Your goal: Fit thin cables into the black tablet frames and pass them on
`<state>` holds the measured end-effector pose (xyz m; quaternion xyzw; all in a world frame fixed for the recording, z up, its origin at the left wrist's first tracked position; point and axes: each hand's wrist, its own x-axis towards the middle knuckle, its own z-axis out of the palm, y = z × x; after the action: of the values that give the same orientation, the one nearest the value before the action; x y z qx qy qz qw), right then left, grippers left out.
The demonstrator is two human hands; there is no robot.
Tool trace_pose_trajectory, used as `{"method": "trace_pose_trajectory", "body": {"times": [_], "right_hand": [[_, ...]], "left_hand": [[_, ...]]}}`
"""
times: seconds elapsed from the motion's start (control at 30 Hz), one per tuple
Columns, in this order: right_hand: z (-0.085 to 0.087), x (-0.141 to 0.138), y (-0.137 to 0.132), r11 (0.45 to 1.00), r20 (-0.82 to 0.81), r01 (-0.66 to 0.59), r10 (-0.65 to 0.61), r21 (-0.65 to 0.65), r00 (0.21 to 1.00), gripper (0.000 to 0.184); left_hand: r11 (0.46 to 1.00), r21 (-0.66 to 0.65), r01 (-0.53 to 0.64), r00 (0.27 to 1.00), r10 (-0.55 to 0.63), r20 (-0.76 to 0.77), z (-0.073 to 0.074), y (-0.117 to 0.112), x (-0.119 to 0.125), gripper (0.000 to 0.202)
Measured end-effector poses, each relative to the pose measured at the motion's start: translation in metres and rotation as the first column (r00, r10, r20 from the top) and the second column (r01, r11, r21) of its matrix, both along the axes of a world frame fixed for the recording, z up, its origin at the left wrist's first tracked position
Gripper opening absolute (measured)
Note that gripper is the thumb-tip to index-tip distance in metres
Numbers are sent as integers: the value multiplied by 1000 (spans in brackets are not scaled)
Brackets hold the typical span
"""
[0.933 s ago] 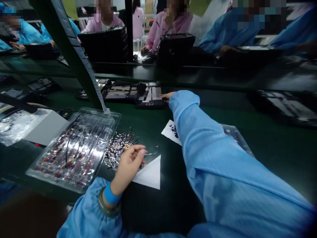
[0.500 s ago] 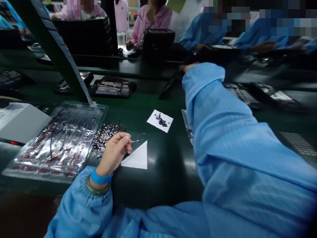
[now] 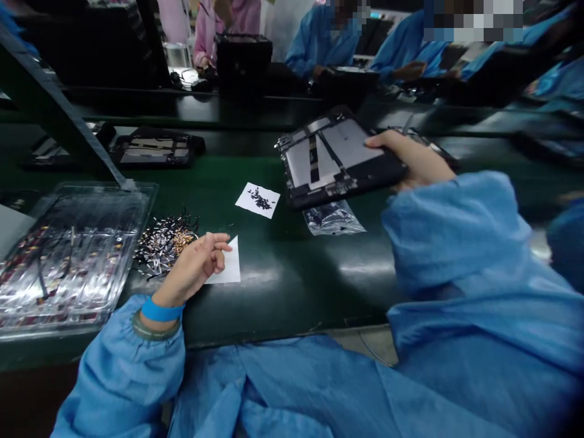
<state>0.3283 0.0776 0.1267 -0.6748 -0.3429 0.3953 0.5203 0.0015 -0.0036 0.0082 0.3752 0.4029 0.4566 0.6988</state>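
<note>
My right hand [image 3: 413, 159] grips a dark tablet housing [image 3: 335, 155] by its right edge and holds it tilted above the green belt, inner side up with grey plates and a black strip showing. My left hand [image 3: 196, 264] rests on the belt with fingers curled, beside a heap of small metal connectors [image 3: 164, 242] and touching a white paper slip [image 3: 227, 267]. Whether it pinches a small part I cannot tell. Both arms wear blue sleeves; the left wrist has a blue band.
A clear plastic blister tray [image 3: 73, 249] of small parts lies at left. A white paper with tiny black screws [image 3: 258, 199] and a small clear bag [image 3: 333, 218] lie mid-belt. Another housing [image 3: 155, 149] sits farther back. Other people in blue and pink coats work across the line.
My right hand reached to the far belt, took the tablet housing and brought it up toward me. The left hand stayed by the connector heap, and the view swung right.
</note>
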Motion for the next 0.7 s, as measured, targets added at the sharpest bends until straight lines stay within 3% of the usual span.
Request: {"method": "trace_pose_trajectory", "body": {"times": [0.13, 0.3, 0.37, 0.43, 0.5, 0.53, 0.6, 0.7], "right_hand": [[-22, -12, -66, 994, -280, 89, -102, -57, 955, 12], [-87, -54, -121, 997, -440, 72, -71, -14, 895, 24], [-113, -72, -139, 996, -438, 61, -24, 71, 899, 33], [-129, -76, -154, 985, -359, -90, 138, 147, 923, 33], [-134, -61, -163, 940, -193, -259, 302, 220, 933, 30], [-133, -47, -163, 921, -108, -276, 314, 274, 943, 32], [-126, -14, -159, 888, -44, -107, 142, 447, 989, 36], [-117, 29, -140, 817, -214, 198, -94, 542, 972, 33]], "left_hand": [[998, -48, -26, 998, 28, 53, 2, 1, 4, 61], [995, -104, -3, 998, 10, 66, 4, -11, 32, 79], [990, -74, -120, 993, 118, -28, 3, -17, 44, 82], [968, -47, -248, 960, 238, -150, 5, -20, 47, 85], [959, -52, -279, 933, 258, -250, 12, -19, 38, 90], [967, -69, -244, 931, 214, -294, 17, -16, 30, 92], [988, -78, -136, 898, 90, -431, 29, -8, 12, 91], [990, -122, 70, 769, -131, -625, 40, 9, -9, 88]]}}
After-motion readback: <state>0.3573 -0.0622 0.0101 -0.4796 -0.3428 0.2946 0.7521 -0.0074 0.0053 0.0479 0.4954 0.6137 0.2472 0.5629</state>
